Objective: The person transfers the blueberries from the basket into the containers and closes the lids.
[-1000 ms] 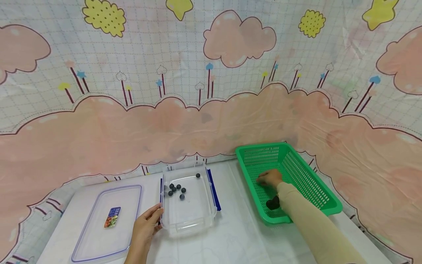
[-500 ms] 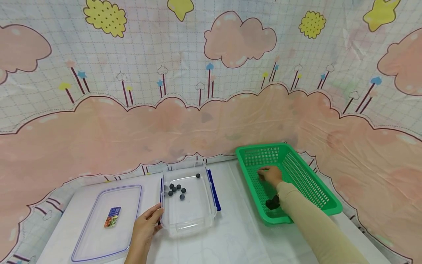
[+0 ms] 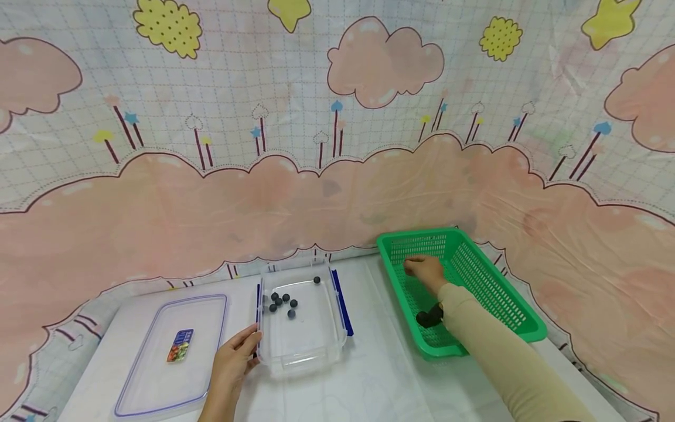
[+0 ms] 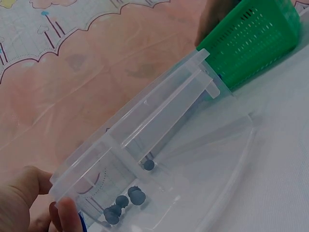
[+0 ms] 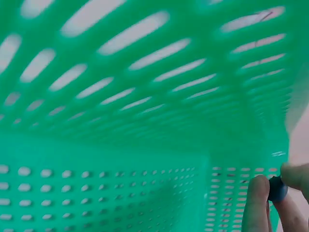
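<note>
My right hand (image 3: 416,269) is inside the green plastic basket (image 3: 490,281), raised near its left wall. In the right wrist view its fingertips (image 5: 256,203) pinch a small dark blue ball (image 5: 277,188) in front of the basket's perforated wall (image 5: 120,121). My left hand (image 3: 245,349) grips the near left corner of a clear plastic container (image 3: 337,319) in the middle of the table. Several dark blue balls (image 3: 282,302) lie on its floor. The left wrist view shows my thumb (image 4: 67,215) on the container's rim (image 4: 159,116), with the balls (image 4: 130,195) inside.
A clear lid (image 3: 169,351) with a small label lies flat to the left of the container. The table is white. A pink cloud-patterned sheet (image 3: 337,176) hangs close behind. The basket (image 4: 251,38) stands just right of the container. A dark object (image 3: 428,317) sits under my right wrist.
My right hand has risen from the basket floor and shifted left toward the container side. The left hand and the container have stayed put.
</note>
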The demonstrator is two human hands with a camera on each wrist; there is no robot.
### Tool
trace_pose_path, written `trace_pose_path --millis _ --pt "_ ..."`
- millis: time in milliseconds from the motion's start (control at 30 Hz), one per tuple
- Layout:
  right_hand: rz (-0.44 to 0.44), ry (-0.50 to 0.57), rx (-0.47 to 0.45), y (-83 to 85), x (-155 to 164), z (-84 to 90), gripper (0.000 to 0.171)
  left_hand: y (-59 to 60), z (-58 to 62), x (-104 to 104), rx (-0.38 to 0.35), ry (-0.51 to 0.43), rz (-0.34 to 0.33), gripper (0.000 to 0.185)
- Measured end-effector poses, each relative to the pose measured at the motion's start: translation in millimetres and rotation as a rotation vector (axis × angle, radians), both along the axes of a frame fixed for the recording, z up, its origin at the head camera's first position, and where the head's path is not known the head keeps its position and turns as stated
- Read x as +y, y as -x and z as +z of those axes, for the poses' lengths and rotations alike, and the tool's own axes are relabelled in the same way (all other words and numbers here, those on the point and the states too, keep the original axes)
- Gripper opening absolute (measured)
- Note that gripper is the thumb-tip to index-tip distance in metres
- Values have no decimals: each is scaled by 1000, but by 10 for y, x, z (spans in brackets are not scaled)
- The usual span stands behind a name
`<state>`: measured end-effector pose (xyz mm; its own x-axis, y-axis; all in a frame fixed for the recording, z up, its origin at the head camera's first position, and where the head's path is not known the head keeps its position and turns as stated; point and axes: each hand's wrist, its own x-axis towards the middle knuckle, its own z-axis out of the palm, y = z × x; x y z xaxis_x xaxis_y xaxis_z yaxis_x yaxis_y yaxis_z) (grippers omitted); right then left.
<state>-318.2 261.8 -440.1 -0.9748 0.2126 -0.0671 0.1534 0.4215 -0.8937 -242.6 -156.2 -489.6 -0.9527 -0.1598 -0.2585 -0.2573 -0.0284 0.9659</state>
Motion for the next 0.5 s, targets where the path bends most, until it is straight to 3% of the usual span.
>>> trace_pose_path --millis 200,500 --pt "-12 73 40 39 -36 66 43 -35 9 12 -9 -2 0 51" --pt "2 1 115 45 -104 164 34 -88 10 26 -13 1 9 51"
